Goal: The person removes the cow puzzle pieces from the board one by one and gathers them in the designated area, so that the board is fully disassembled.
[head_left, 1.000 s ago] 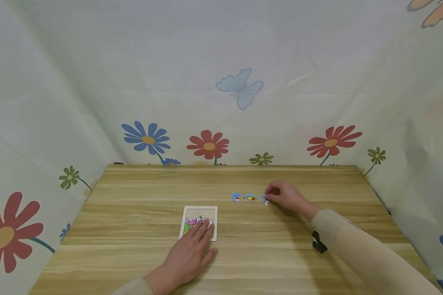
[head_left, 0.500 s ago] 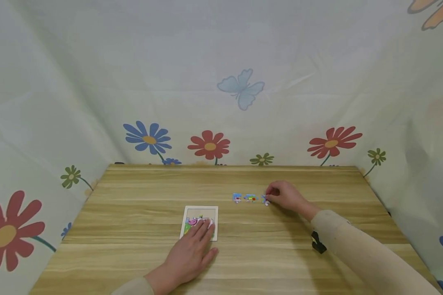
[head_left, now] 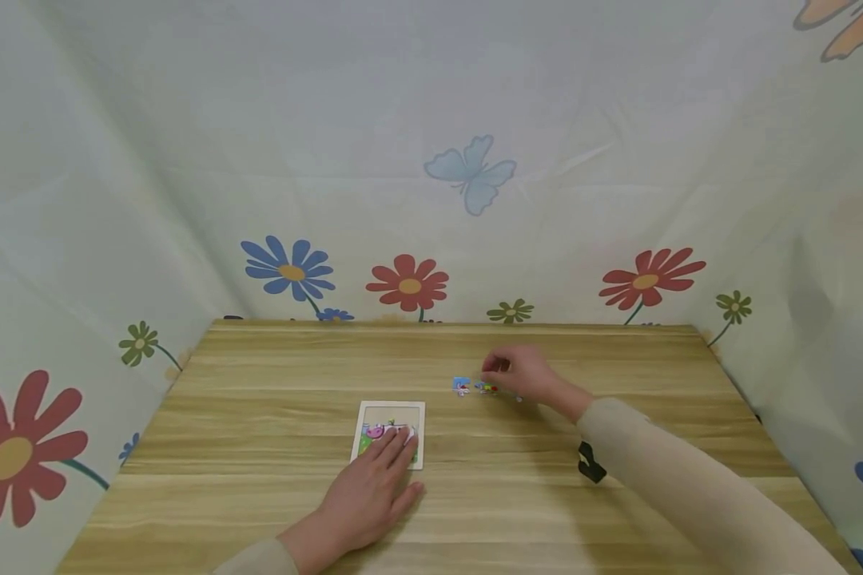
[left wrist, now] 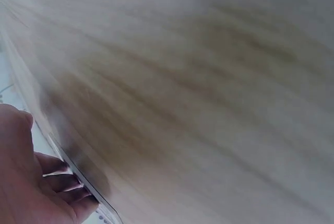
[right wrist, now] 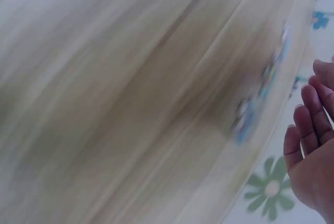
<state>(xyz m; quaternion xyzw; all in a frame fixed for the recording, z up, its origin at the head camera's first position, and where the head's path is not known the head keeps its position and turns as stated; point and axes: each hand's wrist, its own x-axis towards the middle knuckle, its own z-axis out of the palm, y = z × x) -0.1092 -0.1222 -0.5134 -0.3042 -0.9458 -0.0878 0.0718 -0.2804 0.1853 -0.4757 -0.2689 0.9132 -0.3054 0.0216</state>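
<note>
Most of the head view is filled by a pale fabric backdrop (head_left: 316,120) printed with flowers and butterflies; three red flowers (head_left: 407,274) are counted on it. Below it, one wood-grained rectangular table (head_left: 273,367) is spread across six o'clock. Two beige long sleeves are seen: the right sleeve (head_left: 690,479) towards four o'clock, the left sleeve (head_left: 259,561) cut off near seven.

Two bare hands are shown. The left hand (head_left: 367,499) is placed between six and seven o'clock, its fingers extended and relaxed. The right hand (head_left: 535,377) is held at four o'clock, its fingers loosely bent and released.

Under the left fingertips, one white-framed rectangular puzzle board (head_left: 393,405) is pressed; its cartoon picture is partly covered, and a plain tan area is left exposed at its twelve o'clock. By the left wrist view, the board's thin edge is revealed, which is not shown from the head.

At five o'clock from the right hand, one small black object (head_left: 591,463) is seen by the sleeve.

Three colourful jigsaw pieces (head_left: 461,386) are lined up on the table between two and three o'clock from the board. The right fingertips are held at the middle piece (head_left: 488,388). The third piece (right wrist: 243,122), mostly hidden from the head, is exposed in the right wrist view, though blurred.
</note>
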